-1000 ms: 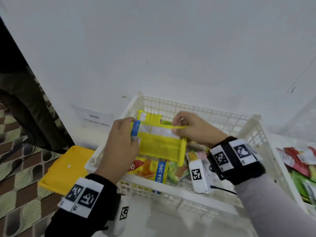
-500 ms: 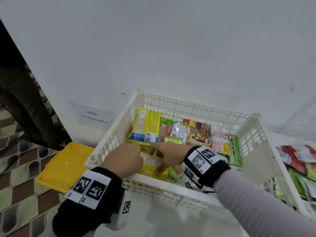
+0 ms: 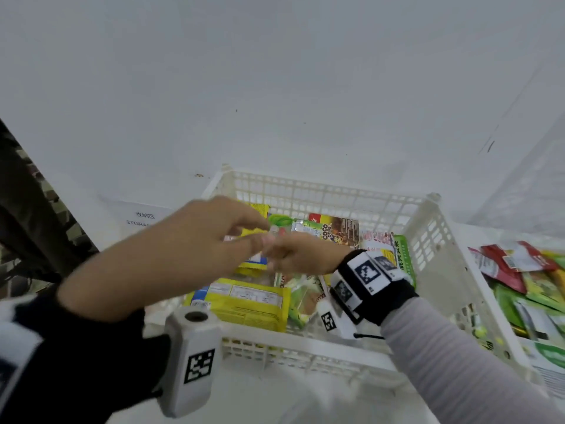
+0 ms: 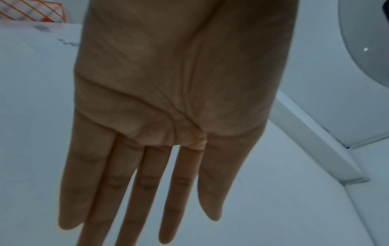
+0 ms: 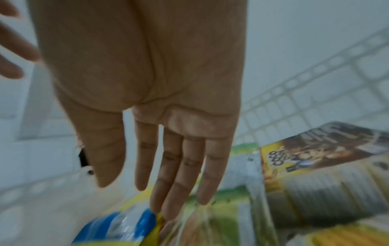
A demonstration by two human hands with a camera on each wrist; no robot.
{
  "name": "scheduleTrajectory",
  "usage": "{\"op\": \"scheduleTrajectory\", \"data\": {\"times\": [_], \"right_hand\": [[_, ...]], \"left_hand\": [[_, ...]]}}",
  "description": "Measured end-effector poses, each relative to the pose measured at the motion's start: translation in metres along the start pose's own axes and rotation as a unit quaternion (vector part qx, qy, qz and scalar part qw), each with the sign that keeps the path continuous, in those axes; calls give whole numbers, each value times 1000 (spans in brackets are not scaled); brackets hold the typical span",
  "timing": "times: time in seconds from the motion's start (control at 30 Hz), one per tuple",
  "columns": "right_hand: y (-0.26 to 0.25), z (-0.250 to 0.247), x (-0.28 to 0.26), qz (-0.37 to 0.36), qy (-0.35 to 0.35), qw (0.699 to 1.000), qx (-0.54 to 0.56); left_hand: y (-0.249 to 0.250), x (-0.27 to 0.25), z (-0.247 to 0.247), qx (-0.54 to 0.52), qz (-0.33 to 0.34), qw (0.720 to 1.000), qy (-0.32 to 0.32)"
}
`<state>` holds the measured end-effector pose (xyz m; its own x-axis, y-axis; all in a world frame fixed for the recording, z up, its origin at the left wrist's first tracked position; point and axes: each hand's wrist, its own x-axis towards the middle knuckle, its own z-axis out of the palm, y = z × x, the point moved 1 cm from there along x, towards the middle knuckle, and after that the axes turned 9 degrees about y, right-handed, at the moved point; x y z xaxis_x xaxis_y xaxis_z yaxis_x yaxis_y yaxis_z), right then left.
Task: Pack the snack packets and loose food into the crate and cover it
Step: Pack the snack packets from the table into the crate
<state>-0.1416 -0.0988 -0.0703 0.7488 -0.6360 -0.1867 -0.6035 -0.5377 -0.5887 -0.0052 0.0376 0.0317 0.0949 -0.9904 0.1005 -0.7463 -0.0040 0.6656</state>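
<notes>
The flat yellow foil snack packet (image 3: 249, 304) lies inside the white lattice plastic crate (image 3: 434, 240), against its near wall, beside a brown cereal box (image 3: 339, 231). The left hand (image 3: 171, 255) and right hand (image 3: 301, 255) hover above, fingers straight, empty. More packets (image 3: 526, 280) wait outside to the right; best laid flat so a cover sits level.

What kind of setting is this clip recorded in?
Probably an indoor storage corner set up for packing: a white slatted crate of snack packets stands against a plain white wall, beside a partly hidden paper sign that seems to begin "STORA".
</notes>
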Motion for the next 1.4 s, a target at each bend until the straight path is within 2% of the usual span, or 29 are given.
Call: {"op": "scheduleTrajectory", "data": {"times": [0.07,0.13,0.2,0.3,0.37,0.43,0.57,0.63,0.73,0.83,0.93,1.0,1.1,1.13,1.23,1.3,1.4], "right_hand": [[16,-18,0,35,104,994,21],[36,-30,0,99,196,976,-9],[53,-32,0,170,244,954,-28],[66,-22,2,226,234,945,11],[70,-17,5,216,215,952,16],[73,-14,7,200,212,957,10],[78,-14,10,182,222,958,12],[79,-16,13,187,217,957,37],[77,-19,17,204,192,950,140],[78,-23,16,211,203,915,278],[85,-32,15,239,277,866,341],[91,-35,14,262,317,827,384],[97,-44,12,289,377,753,456],[100,-48,10,297,391,743,456],[102,-55,7,323,391,748,429],[100,-53,7,327,360,730,481],[85,-40,9,321,281,729,536]], "left_hand": [[14,14,-10,-27,32,999,-5],[25,38,-8,12,68,998,-15],[29,67,10,80,78,993,-26],[18,105,59,212,48,970,-111],[5,121,92,295,34,940,-171],[-9,128,115,344,21,919,-194],[-30,137,134,340,-6,925,-171],[-36,141,132,321,-16,929,-184],[-41,145,122,272,-29,940,-206],[-42,148,113,214,-28,954,-207],[-44,152,104,103,-46,983,-146],[-47,155,102,72,-48,990,-109],[-43,148,113,147,-33,972,-179],[-42,145,120,192,-19,961,-199],[-37,139,132,263,-1,940,-218],[-39,138,134,298,-1,924,-238],[-46,140,132,325,0,911,-255]]}}
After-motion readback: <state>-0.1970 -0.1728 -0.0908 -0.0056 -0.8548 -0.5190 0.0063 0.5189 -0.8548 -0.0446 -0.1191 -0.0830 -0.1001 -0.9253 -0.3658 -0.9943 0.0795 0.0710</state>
